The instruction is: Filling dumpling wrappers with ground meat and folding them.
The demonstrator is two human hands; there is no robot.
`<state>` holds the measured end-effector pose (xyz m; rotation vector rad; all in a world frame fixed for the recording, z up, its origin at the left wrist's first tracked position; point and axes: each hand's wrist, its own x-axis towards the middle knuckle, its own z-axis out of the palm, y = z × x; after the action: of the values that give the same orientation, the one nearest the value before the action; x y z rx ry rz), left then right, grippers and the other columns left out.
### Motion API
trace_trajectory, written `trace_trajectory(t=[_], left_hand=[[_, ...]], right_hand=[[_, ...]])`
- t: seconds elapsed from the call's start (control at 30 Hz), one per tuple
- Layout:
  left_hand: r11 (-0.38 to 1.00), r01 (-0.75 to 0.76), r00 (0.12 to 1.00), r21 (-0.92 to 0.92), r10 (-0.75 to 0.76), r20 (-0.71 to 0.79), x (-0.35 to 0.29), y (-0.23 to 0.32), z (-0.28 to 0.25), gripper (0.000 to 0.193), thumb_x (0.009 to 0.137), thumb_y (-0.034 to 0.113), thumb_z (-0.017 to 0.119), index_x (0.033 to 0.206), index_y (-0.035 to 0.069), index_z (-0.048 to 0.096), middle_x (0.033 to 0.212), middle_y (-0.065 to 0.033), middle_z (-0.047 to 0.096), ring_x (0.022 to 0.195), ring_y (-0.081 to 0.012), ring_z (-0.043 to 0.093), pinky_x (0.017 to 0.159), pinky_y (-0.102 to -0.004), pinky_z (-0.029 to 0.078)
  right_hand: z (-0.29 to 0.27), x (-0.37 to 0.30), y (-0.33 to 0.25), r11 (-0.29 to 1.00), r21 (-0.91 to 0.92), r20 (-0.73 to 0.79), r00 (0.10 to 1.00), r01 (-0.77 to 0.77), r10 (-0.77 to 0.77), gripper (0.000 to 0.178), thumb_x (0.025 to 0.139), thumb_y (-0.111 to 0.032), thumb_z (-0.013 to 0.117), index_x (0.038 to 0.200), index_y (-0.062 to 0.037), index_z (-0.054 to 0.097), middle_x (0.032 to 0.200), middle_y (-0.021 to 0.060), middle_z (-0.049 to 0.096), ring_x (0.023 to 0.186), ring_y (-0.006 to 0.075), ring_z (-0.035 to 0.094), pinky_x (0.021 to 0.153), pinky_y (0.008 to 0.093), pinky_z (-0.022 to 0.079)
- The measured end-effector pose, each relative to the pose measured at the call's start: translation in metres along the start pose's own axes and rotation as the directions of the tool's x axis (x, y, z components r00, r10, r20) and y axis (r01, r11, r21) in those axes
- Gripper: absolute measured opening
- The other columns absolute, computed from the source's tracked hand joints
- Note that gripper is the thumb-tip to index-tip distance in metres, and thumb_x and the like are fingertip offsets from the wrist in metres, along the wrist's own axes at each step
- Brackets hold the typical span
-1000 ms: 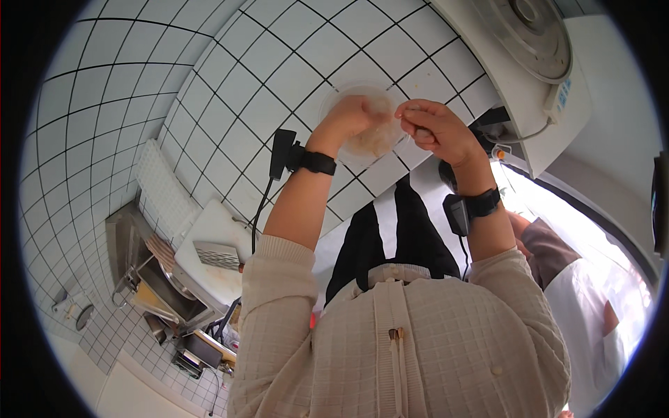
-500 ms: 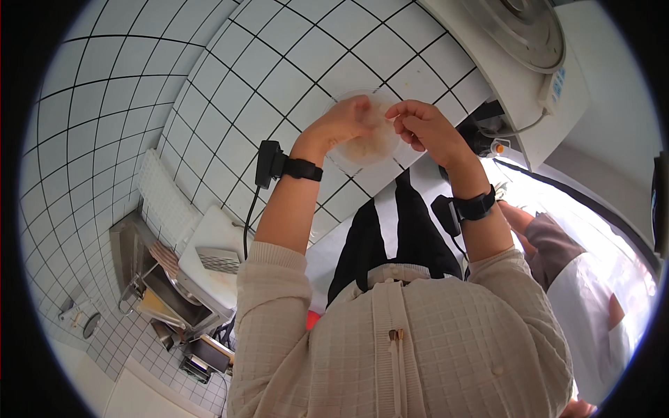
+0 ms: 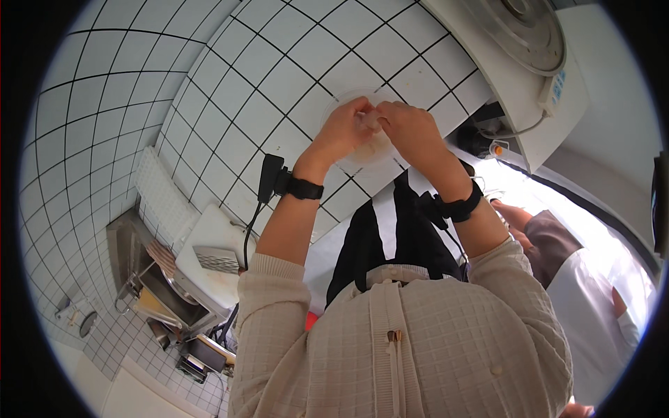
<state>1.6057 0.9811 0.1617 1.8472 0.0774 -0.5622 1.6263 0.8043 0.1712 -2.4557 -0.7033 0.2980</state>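
Against the white tiled wall [image 3: 230, 90], the left hand [image 3: 345, 129] and the right hand [image 3: 411, 129] meet, fingers pinched together on a small pale lump [image 3: 369, 122] between them. Just behind the hands sits a clear round plastic dish [image 3: 362, 150], partly hidden by them. Both wrists wear black bands, the left one [image 3: 303, 188] trailing a cable. Another person's sleeve [image 3: 550, 240] shows near the right forearm, and a cluttered bench [image 3: 209, 258] lies lower left.

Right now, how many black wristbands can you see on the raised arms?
2: one wristband on the left wrist, with a small black device clipped beside it, and one on the right wrist. Both hands meet at a clear round lid.
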Motion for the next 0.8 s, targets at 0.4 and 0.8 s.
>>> trace_trajectory(t=[0.4,0.8], left_hand=[[0.998,0.002,0.993,0.061,0.005,-0.12,-0.013,-0.008,0.008,0.031,0.074,0.007,0.07,0.101,0.002,0.055,0.1,-0.0082,0.059,0.093,-0.0226,0.054,0.082,-0.0331,0.045],[0.981,-0.086,0.935,0.175,0.14,-0.326,-0.018,-0.015,0.024,0.031,0.067,0.003,0.071,0.091,0.001,0.052,0.094,-0.0133,0.054,0.09,-0.0308,0.052,0.081,-0.0375,0.044]], right_hand=[[0.012,0.001,-0.002,0.998,0.04,-0.062,0.997,-0.042,0.045,0.008,0.086,-0.011,0.058,0.091,-0.0048,0.059,0.075,0.0131,0.062,0.07,0.0343,0.063,0.062,0.0422,0.05],[0.021,-0.005,-0.008,0.988,-0.075,-0.193,0.97,0.134,-0.146,0.021,0.073,-0.004,0.066,0.087,-0.008,0.05,0.072,0.0069,0.056,0.064,0.0247,0.064,0.053,0.0329,0.05]])
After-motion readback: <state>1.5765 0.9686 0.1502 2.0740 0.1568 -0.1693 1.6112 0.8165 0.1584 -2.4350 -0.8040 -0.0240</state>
